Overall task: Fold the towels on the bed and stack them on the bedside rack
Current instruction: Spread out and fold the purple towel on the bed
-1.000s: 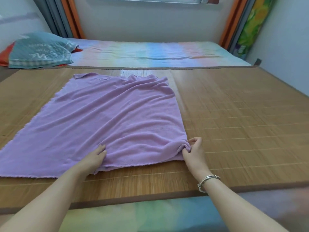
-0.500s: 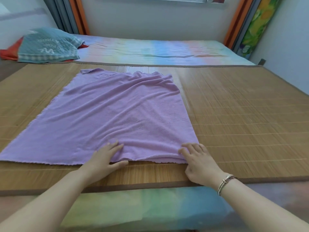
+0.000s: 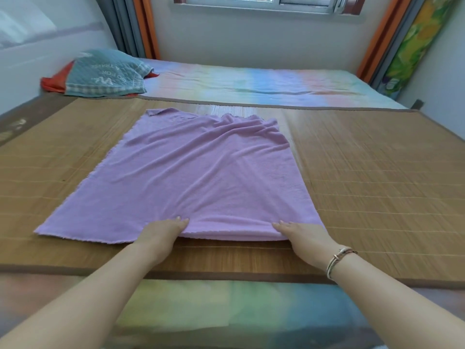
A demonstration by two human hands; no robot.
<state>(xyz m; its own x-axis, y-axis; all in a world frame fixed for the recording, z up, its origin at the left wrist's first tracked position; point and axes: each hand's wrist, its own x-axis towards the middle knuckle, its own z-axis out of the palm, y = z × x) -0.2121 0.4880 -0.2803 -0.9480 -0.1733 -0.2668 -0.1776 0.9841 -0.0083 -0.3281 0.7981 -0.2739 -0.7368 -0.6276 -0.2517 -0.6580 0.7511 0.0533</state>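
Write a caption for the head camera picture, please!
Both hands, left and right, rest on the near edge of a purple towel spread over a bamboo mat.

Daylit window [image 3: 266, 2], white wall [image 3: 251, 41], orange curtains [image 3: 146, 26].

The only lettering stands on the teal pillow [image 3: 105, 74] at the far left corner of the bed [image 3: 251, 81]. It is printed in white and appears upside down from this view. The fragments "SO FOR" and "A TRAVE" can be made out, beside a larger white mark that cannot be read.
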